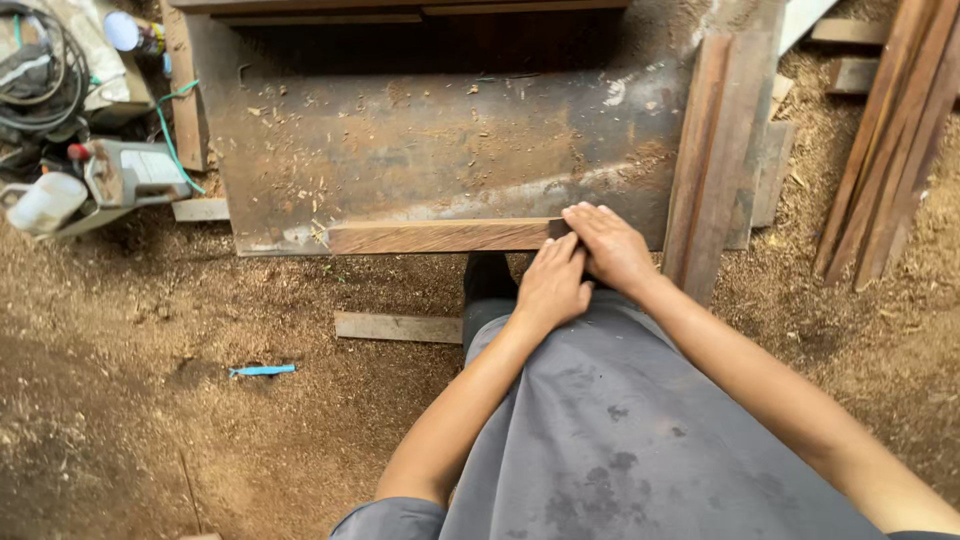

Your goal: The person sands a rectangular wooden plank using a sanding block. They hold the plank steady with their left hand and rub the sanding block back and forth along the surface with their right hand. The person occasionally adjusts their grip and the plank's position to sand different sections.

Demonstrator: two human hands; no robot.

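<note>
A long reddish-brown wood strip (440, 236) lies along the near edge of a worn metal machine table (430, 140). My right hand (610, 245) grips its right end, fingers curled over the top. My left hand (553, 285) rests just below and against the right hand, fingers pressed toward the strip's end. Whether the left hand touches the wood is hidden by the right hand. My grey-clothed lap fills the lower frame.
Several dark planks (715, 160) lean on the table's right side, more boards (890, 150) lie further right. A short board (398, 326) and a blue tool (262, 370) lie on the sawdust floor. A power tool (130, 175), cables and a white cup (45, 203) sit at left.
</note>
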